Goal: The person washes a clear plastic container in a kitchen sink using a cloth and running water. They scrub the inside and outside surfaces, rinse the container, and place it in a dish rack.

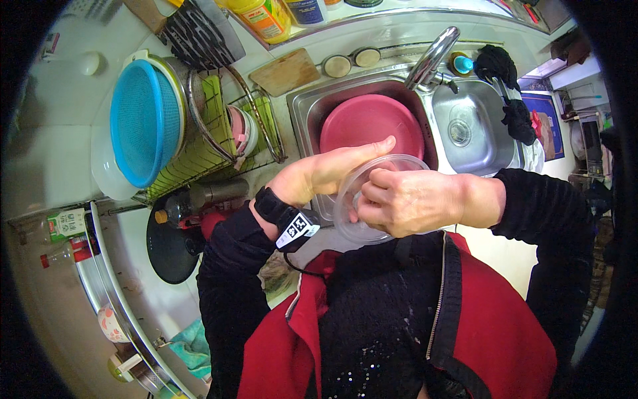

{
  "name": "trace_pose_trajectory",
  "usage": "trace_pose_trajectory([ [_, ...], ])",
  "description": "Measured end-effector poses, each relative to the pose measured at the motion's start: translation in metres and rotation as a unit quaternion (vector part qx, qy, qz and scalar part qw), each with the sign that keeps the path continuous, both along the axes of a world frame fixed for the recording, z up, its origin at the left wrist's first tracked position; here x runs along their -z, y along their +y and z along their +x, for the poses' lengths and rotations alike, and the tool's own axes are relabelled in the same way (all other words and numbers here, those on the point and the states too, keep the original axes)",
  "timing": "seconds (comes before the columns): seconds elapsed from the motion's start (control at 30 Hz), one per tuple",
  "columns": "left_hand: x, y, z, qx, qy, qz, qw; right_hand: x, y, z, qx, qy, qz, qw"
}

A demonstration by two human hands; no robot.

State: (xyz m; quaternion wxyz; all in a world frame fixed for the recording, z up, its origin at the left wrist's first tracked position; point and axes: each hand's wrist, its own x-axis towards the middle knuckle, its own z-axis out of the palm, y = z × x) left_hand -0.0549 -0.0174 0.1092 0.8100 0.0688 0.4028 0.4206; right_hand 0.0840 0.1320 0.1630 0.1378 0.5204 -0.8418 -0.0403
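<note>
My left hand [324,169] is closed around the far left side of a clear plastic bowl [346,219], thumb pointing up past the rim. The bowl is tilted, its round opening towards me. Curled fingers of my right hand [403,202] reach over the opening into the bowl. Whether they pinch anything is hidden behind the knuckles. Just beyond, a red-pink plastic basin [369,119] sits in the larger basin of a stainless steel sink [304,107].
A chrome faucet [432,57] rises behind the sink, beside its smaller basin [468,114]. Black cloth [518,119] hangs at the right edge. Leftward stands a wire dish rack [199,164] with a blue colander [139,124]. A wooden board [284,72] leans against the wall.
</note>
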Motion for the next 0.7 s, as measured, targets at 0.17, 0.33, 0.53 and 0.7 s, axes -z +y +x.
trace_pose_trajectory([
  [0.17,-0.007,-0.003,-0.001,-0.010,-0.035,0.002,0.999,-0.005,0.006,0.002,0.003,-0.030,-0.009,1.000],
  [0.33,-0.005,-0.002,-0.001,-0.040,-0.072,0.024,0.996,0.002,0.004,0.002,0.032,0.005,-0.031,0.999],
  [0.53,-0.009,-0.005,-0.006,-0.009,-0.131,0.065,0.989,0.008,-0.001,0.002,0.073,0.019,-0.103,0.992],
  [0.7,-0.007,0.000,0.002,-0.058,-0.036,0.049,0.996,0.005,-0.004,0.004,0.132,0.019,-0.112,0.985],
])
